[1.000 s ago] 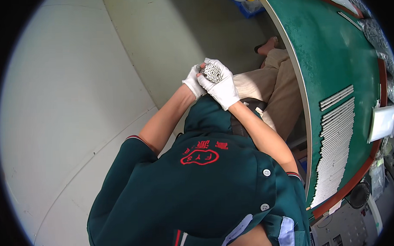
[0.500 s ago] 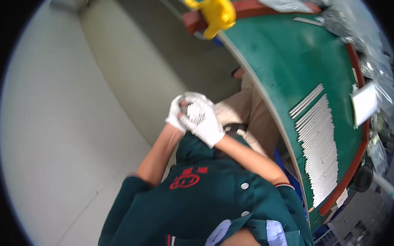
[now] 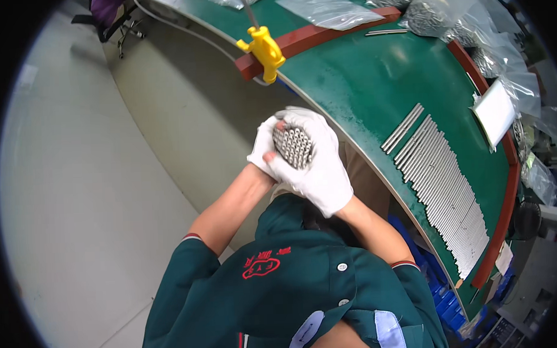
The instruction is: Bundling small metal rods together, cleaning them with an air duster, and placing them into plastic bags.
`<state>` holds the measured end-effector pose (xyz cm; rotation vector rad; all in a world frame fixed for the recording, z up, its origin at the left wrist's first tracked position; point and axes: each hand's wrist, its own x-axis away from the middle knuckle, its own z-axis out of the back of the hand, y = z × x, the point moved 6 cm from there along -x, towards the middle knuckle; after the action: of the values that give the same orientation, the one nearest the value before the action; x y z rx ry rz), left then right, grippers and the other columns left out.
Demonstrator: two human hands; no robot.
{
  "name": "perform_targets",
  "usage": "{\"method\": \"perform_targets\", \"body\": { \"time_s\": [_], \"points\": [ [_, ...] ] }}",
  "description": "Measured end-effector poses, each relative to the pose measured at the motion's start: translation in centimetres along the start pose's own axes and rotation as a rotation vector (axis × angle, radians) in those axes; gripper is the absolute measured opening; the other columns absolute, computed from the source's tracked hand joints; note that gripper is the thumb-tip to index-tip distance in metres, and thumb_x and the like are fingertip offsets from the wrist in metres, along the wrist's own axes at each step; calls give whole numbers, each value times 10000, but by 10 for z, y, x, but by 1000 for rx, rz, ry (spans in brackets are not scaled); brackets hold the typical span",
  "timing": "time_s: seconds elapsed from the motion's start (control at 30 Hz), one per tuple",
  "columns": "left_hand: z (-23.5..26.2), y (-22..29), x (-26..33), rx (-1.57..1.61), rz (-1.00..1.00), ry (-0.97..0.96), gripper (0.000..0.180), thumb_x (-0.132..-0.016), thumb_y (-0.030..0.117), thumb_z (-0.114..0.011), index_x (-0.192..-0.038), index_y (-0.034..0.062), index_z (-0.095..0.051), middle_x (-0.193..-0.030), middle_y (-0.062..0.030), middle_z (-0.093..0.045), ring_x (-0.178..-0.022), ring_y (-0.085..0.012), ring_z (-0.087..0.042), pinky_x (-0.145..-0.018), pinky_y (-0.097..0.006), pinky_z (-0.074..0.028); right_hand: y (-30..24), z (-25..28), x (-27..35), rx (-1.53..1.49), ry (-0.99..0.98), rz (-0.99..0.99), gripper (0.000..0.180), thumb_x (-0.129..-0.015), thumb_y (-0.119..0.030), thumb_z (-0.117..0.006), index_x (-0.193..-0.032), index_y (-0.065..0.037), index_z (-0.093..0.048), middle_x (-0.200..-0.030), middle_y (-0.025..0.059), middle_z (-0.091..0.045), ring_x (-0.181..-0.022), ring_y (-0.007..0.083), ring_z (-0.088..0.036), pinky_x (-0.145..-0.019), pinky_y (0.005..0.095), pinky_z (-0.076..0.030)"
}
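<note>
Both your gloved hands, the left hand (image 3: pixel 261 147) and the right hand (image 3: pixel 322 167), are closed around a bundle of metal tubes (image 3: pixel 295 147), held clear of the bench near its edge with the open ends facing up at you. That bundle is gathered; on the green bench (image 3: pixel 349 79), a long row of tubes (image 3: pixel 445 196) lies side by side, out of your grip, with a small group of tubes (image 3: pixel 403 129) just beside its far end. Beyond the red-brown rail, clear bags (image 3: pixel 429 16) hold what look like many small metal pieces. A flat clear bag (image 3: pixel 328 11) lies partly over the rail, with no contents visible. Below the bench are blue bins (image 3: pixel 445 303); you cannot tell what they contain.
</note>
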<state>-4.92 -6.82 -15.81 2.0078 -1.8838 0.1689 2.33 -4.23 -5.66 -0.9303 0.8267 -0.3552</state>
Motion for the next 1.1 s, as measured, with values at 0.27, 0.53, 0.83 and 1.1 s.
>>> {"method": "perform_targets", "body": {
  "time_s": [0.27, 0.53, 0.83, 1.1],
  "points": [
    [0, 0, 10, -448, -57, 425, 189, -829, 214, -488, -682, 95, -499, -579, -10, -493, -474, -132, -477, -469, -272, -438, -19, 32, 70, -1475, -433, -1090, 1196, -578, -849, -404, -1361, 37, -223, -1282, 196, -413, -1137, 302, -477, -971, 462, -385],
    [-126, -33, -31, -1389, -250, -345, 281, -856, 253, -502, -657, 55, -513, -592, 0, -498, -531, -75, -480, -510, -219, -392, -29, 55, 61, -1559, 18, -1180, 170, -811, -123, -626, -923, -18, -553, -739, 92, -600, -632, 202, -615, -589, 328, -530],
    [-293, -37, -2, -2094, -1065, -850, 457, -772, 256, -621, -1153, 27, -514, -1057, -167, -569, -986, -268, -558, -862, -365, -443, -11, 147, -45, -357, 61, -315, 194, -653, -23, -695, -825, 1, -608, -726, 43, -614, -652, 110, -572, -615, 253, -480],
    [-157, 3, -86, -1190, -840, -561, 707, -845, 299, -604, -1375, 25, -225, -1275, -194, -432, -1129, -268, -484, -915, -371, -429, 75, 124, -54, -454, 262, -77, 436, -654, -16, -714, -1055, -10, -545, -909, -30, -581, -810, 42, -514, -735, 203, -446]
  ]
}}
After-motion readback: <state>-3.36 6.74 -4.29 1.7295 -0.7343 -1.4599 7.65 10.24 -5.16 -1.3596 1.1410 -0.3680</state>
